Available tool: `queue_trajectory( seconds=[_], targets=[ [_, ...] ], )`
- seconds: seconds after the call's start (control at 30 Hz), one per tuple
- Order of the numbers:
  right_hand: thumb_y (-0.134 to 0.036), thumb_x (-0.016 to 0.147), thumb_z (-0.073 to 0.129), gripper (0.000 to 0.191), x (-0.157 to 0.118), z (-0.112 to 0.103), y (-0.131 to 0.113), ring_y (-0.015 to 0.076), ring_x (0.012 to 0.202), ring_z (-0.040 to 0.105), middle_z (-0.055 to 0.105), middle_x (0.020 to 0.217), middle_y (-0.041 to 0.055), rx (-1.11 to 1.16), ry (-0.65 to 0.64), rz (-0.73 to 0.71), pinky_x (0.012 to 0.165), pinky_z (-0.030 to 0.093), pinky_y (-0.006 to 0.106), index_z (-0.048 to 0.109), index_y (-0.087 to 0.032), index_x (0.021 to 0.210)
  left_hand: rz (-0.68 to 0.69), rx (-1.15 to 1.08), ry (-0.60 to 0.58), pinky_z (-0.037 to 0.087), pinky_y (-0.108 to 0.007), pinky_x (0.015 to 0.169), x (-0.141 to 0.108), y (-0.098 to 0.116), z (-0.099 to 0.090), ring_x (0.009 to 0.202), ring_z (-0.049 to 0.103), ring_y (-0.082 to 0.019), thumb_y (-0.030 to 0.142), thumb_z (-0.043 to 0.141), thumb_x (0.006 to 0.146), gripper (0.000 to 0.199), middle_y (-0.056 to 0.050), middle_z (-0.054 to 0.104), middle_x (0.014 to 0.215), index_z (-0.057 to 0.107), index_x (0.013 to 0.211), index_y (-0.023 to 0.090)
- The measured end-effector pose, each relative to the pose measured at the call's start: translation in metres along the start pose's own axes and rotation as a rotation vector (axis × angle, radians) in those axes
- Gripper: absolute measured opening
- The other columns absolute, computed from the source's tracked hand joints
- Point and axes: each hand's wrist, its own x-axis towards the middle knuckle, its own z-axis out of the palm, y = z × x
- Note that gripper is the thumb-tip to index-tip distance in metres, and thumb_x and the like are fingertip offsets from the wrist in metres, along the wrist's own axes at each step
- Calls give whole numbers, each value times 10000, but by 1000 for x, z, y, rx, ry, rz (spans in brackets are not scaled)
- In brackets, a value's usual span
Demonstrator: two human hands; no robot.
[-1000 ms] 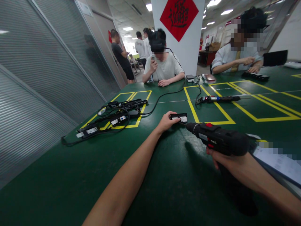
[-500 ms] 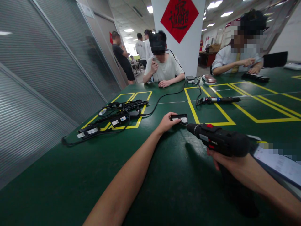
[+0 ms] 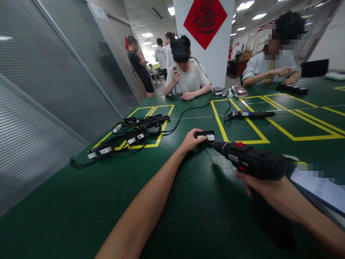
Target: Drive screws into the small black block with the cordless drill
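On the green table, my left hand (image 3: pixel 192 140) grips the left end of a small black box-shaped part with a white label (image 3: pixel 210 137). My right hand (image 3: pixel 258 185) is wrapped around the handle of a black cordless drill (image 3: pixel 250 158) with red accents. The drill points left, its chuck close to the near edge of the labelled part. Whether the bit touches the part is too small to make out. The lower handle of the drill is dark and partly hidden by my hand.
Black cabled devices (image 3: pixel 134 135) lie in a heap at the left. A pen-like corded tool (image 3: pixel 250 114) rests beyond the drill. Yellow tape (image 3: pixel 248 142) marks rectangles on the table (image 3: pixel 107 216). Papers (image 3: pixel 320 187) lie at the right. Two people (image 3: pixel 188 77) sit across the table.
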Motion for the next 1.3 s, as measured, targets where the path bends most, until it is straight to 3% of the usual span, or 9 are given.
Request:
queue_trajectory(
  seconds=[0.27, 0.57, 0.87, 1.3],
  targets=[
    [-420, 833, 511, 315, 1, 1, 3, 215, 735, 615, 645, 701, 40, 23, 11, -36, 675, 488, 352, 580, -226, 594, -12, -1, -1, 477, -256, 712, 0, 0, 0, 787, 600, -136, 391, 722, 677, 499, -57, 649, 939, 575, 1077, 131],
    [-441, 807, 531, 359, 1, 1, -1, 146, 514, 512, 553, 553, 3, -1, 23, 0, 496, 422, 289, 557, -223, 523, -15, 17, 3, 460, -236, 668, 1, 0, 1, 748, 583, -121, 386, 716, 680, 495, -46, 643, 920, 574, 1081, 134],
    [-449, 785, 540, 346, 0, 1, -2, 143, 498, 503, 540, 532, 4, 8, 25, 38, 483, 418, 289, 553, -225, 521, -2, 5, -3, 466, -246, 680, 1, -3, 0, 762, 593, -130, 399, 718, 681, 508, -60, 644, 939, 570, 1086, 130],
    [-448, 816, 538, 359, 3, 3, 4, 143, 521, 523, 556, 545, -6, 36, 26, -14, 519, 434, 296, 547, -225, 534, -17, 16, 8, 459, -235, 670, 1, 0, 1, 768, 591, -128, 378, 722, 675, 494, -52, 647, 928, 572, 1074, 128]
  ],
)
